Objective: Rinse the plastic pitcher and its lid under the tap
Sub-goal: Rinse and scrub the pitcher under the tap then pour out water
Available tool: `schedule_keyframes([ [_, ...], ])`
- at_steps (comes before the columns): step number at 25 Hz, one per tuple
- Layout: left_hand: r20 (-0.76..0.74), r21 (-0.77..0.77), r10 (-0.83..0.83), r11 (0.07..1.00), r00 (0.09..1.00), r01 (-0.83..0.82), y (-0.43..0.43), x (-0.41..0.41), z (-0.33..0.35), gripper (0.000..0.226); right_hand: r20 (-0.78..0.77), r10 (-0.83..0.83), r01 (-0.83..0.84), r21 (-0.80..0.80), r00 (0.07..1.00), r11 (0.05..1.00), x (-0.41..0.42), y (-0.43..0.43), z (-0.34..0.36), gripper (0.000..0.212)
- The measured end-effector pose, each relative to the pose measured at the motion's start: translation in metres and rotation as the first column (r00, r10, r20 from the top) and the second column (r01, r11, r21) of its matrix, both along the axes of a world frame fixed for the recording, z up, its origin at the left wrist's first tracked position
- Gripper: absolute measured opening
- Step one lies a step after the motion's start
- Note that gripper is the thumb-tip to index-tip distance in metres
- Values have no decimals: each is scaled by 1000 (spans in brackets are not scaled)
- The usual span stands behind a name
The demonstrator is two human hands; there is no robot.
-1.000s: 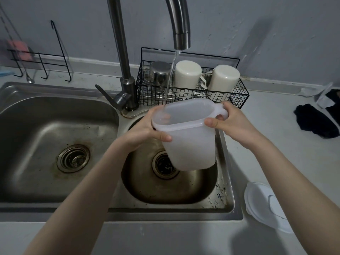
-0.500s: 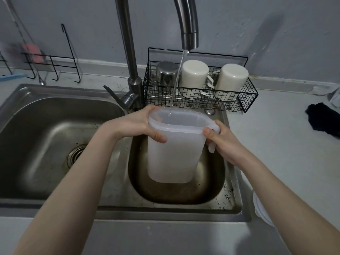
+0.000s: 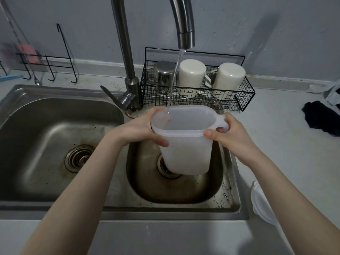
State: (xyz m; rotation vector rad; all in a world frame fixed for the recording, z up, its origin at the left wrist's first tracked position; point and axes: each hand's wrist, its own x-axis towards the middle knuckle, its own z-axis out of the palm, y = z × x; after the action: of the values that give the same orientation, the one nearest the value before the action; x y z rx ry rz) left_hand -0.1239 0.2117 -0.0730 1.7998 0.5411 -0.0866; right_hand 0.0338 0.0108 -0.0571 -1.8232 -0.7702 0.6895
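Pitcher (image 3: pixel 185 151): translucent, milky white. Lid (image 3: pixel 261 205): white. Tap (image 3: pixel 184 24): brushed dark grey steel. Sink (image 3: pixel 55 137): dull silver steel, brown staining around the drains, dark specks along the rim. Basket (image 3: pixel 242 100): black wire grid. Two mugs (image 3: pixel 191 74): cream. Cup (image 3: pixel 163 72): shiny steel. Surface (image 3: pixel 285 137): pale grey. Cloth (image 3: pixel 320 118): black. Wall (image 3: pixel 239 24): grey-blue. Sponge (image 3: pixel 25 52): pink, blurred.
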Motion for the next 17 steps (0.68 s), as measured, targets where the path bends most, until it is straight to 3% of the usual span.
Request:
schedule_keyframes([
  [6, 156, 137, 97, 983, 983, -118, -15, 11, -17, 108, 366, 6, 10, -43, 931, 999, -6, -1, 24, 63],
  [10, 234, 24, 140, 988, 962, -150, -18, 18, -22, 102, 596, -19, 51, -38, 803, 998, -13, -1, 31, 64],
  [17, 299, 148, 162, 966, 941, -213, -20, 26, -24, 99, 725, -22, 18, 13, 689, 1000, -12, -8, 21, 65],
])
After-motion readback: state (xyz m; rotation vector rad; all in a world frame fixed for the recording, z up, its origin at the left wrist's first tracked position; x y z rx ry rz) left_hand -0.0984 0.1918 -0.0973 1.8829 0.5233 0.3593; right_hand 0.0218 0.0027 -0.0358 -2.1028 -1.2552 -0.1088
